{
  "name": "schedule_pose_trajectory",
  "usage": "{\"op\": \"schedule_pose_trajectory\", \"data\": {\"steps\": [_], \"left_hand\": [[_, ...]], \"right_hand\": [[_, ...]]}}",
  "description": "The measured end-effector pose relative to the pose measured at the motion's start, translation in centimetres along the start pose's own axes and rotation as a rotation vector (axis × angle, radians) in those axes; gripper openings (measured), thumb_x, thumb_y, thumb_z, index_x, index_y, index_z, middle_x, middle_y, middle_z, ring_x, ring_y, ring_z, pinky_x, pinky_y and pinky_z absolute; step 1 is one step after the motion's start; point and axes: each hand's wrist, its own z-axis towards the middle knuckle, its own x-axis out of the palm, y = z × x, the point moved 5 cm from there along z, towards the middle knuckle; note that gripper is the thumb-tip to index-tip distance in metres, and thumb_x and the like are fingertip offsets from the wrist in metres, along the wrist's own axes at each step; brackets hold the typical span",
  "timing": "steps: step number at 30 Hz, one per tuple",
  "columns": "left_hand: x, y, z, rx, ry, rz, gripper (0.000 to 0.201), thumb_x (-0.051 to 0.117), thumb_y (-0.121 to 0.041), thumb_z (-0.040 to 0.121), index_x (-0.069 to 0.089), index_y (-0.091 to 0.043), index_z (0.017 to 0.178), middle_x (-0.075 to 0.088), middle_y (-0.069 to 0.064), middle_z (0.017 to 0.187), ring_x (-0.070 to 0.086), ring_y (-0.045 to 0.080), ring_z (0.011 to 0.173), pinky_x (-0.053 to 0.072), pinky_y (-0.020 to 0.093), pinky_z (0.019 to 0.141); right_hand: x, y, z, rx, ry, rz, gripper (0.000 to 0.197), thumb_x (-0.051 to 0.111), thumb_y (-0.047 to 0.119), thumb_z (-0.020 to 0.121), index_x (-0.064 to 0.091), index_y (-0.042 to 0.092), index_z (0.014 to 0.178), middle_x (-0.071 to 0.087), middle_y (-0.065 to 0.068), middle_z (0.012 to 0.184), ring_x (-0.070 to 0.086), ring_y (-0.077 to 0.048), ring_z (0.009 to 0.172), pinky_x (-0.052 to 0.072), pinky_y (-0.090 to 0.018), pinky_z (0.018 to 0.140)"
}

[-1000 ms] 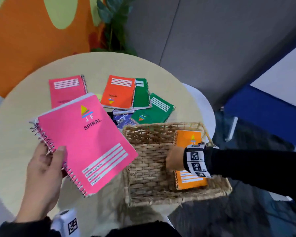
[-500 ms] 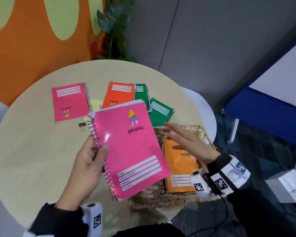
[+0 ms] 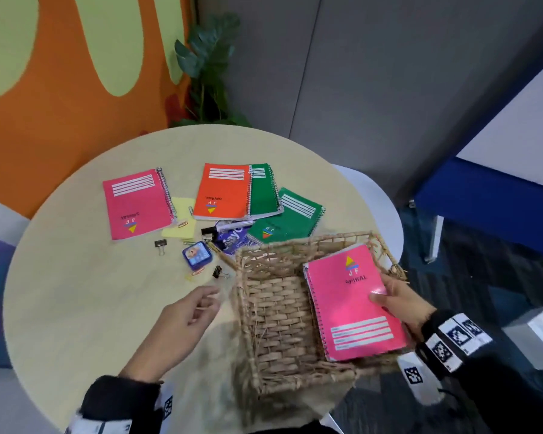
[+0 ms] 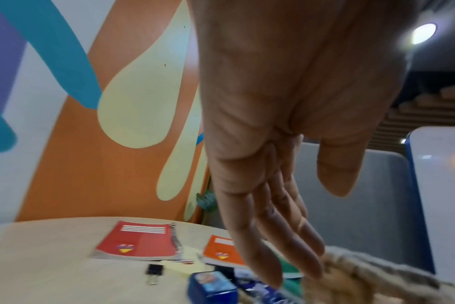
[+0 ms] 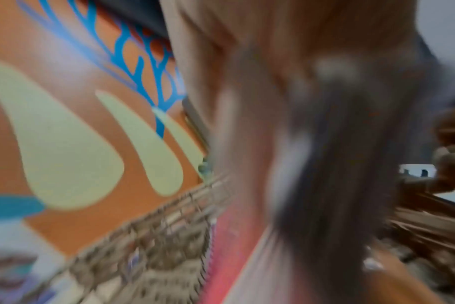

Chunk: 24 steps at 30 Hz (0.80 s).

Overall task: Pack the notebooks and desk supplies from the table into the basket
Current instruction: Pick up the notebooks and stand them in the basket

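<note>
**Pink notebook held inside the wicker basket**

We see a woven basket at the near right edge of a round desk. Our right hand grips a bright pink spiral notebook along its right edge, thumb on the cover, holding it in the right half of the basket; whether it rests on the bottom we cannot tell. Our left hand hovers just left of the basket, fingers loose and holding nothing; the left wrist view shows them nearly straight.

Beyond the basket, on the desk, lie a second pink notebook, an orange notebook overlapping a green notebook, and another green notebook nearest the basket's far rim. Just left of the basket's far corner sit a small blue box, yellow sticky notes, black binder clips and paper clips. The right wrist view is too blurred to read.
</note>
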Motion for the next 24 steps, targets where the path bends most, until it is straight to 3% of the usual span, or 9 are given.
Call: {"op": "schedule_pose_trajectory", "data": {"steps": [3,4,7,10,12,14,17,20,24], "left_hand": [[-1.8,2.7,0.0,-0.049,-0.043,0.101,0.027,0.055,-0.017,0.092,0.052,-0.04,0.107,0.07,-0.004,0.102,0.063,0.005,0.098,0.042,0.002,0.077],[-2.5,3.4,0.2,-0.058,-0.054,0.133,0.027,0.055,-0.015,0.092,0.054,-0.035,0.11,0.07,-0.002,0.102,0.064,0.006,0.097,0.042,0.002,0.077],[-4.9,5.0,1.5,-0.075,-0.079,0.242,0.029,0.054,-0.014,0.092,0.058,-0.021,0.12,0.069,0.001,0.102,0.063,0.01,0.094,0.043,0.016,0.081],[-8.3,5.9,4.5,-0.052,-0.121,0.403,0.032,0.054,-0.017,0.091,0.057,-0.015,0.123,0.068,0.004,0.114,0.064,0.018,0.104,0.044,0.024,0.087],[-10.8,6.2,7.1,-0.034,-0.141,0.562,0.037,0.054,-0.017,0.09,0.054,-0.015,0.127,0.062,0.006,0.127,0.057,0.022,0.117,0.044,0.029,0.097],[-13.3,6.2,10.1,-0.058,-0.159,0.719,0.045,0.052,-0.015,0.089,0.048,-0.021,0.133,0.055,0.005,0.135,0.048,0.026,0.124,0.044,0.037,0.099],[-15.6,5.7,15.1,-0.093,-0.143,0.951,0.059,0.048,-0.001,0.085,0.038,-0.026,0.138,0.048,0.005,0.138,0.04,0.028,0.127,0.041,0.045,0.098],[-15.1,6.1,20.1,-0.046,0.015,1.227,0.058,0.049,-0.004,0.088,0.033,-0.023,0.14,0.039,0.005,0.145,0.033,0.028,0.134,0.037,0.048,0.104],[-13.8,7.7,25.7,0.003,0.185,1.386,0.062,0.047,-0.029,0.094,0.016,-0.029,0.147,0.01,0.008,0.159,0.007,0.032,0.146,0.016,0.062,0.113]], "right_hand": [[0.4,0.5,1.5,0.084,-0.065,-0.585,0.004,0.054,0.013,0.092,0.058,0.012,0.09,0.067,-0.006,0.087,0.066,-0.022,0.083,0.05,-0.024,0.065],[0.6,0.6,1.8,0.116,-0.045,-0.741,0.011,0.051,0.02,0.093,0.055,0.013,0.086,0.065,-0.004,0.085,0.066,-0.021,0.087,0.048,-0.023,0.066],[1.3,0.6,2.2,0.218,0.008,-0.955,0.021,0.036,0.027,0.096,0.05,0.013,0.094,0.068,-0.01,0.103,0.065,-0.023,0.1,0.049,-0.03,0.081],[1.9,-0.4,2.8,0.225,0.053,-1.099,0.034,0.044,0.031,0.092,0.058,0.012,0.116,0.064,-0.007,0.125,0.061,-0.02,0.114,0.048,-0.03,0.096],[2.2,-0.2,3.0,0.227,0.054,-1.095,0.037,0.053,0.038,0.088,0.063,0.015,0.114,0.067,-0.002,0.119,0.065,-0.016,0.105,0.05,-0.026,0.093],[2.4,2.3,3.4,0.165,0.003,-1.067,0.034,0.055,0.045,0.084,0.068,0.017,0.097,0.069,0.003,0.102,0.067,-0.012,0.086,0.054,-0.025,0.079],[3.3,9.7,3.2,-0.039,-0.138,-0.969,0.03,0.055,0.044,0.086,0.059,0.021,0.068,0.057,0.01,0.065,0.055,-0.004,0.059,0.036,-0.017,0.049],[5.3,17.3,4.2,-0.242,-0.233,-0.716,0.018,0.064,0.034,0.084,0.063,0.02,0.073,0.062,0.005,0.067,0.059,-0.015,0.065,0.038,-0.02,0.053],[9.2,23.8,10.2,-0.318,-0.278,-0.426,0.022,0.067,0.025,0.082,0.063,0.008,0.095,0.067,-0.008,0.09,0.062,-0.025,0.084,0.047,-0.033,0.076]]}}
